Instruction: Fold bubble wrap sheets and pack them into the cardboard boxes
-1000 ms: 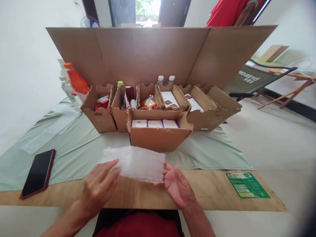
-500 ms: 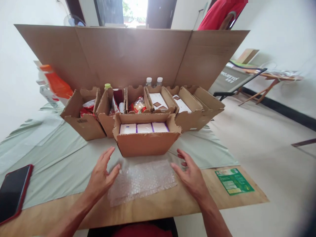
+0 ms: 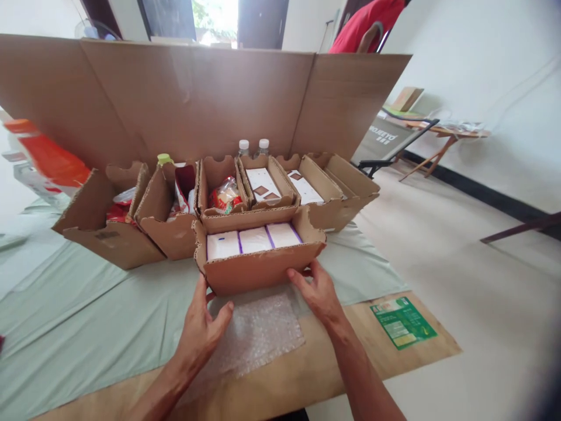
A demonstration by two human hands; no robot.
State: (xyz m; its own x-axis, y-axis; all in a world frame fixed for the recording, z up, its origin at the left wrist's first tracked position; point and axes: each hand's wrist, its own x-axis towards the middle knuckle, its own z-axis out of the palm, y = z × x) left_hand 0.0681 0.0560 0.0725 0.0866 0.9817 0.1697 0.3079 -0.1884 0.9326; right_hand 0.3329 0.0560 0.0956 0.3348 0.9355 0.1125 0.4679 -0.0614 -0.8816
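A cardboard box [image 3: 258, 270] stands in front of a row of similar boxes, its right end turned slightly away from me. Three white packs with purple edges [image 3: 254, 241] sit side by side inside it. The fingers of my left hand [image 3: 202, 327] press on its lower left end, while the thumb points inward in front of it. My right hand [image 3: 319, 295] grips the lower right corner, thumb on the front face and fingertips partly hidden at the end. Below the box, between my forearms, lies a sheet of bubble wrap [image 3: 263, 333].
Behind, cardboard boxes [image 3: 114, 242] hold red packets and white pieces, backed by a tall cardboard panel [image 3: 197, 93]. An orange bottle [image 3: 52, 155] leans at left. A green label [image 3: 403, 323] lies on the wooden board at right. A person in red [image 3: 366, 26] is beyond the panel.
Both my hands have moved forward from open air onto the ends of the front box. The box has turned a little, its right end going back. My view has shifted right.
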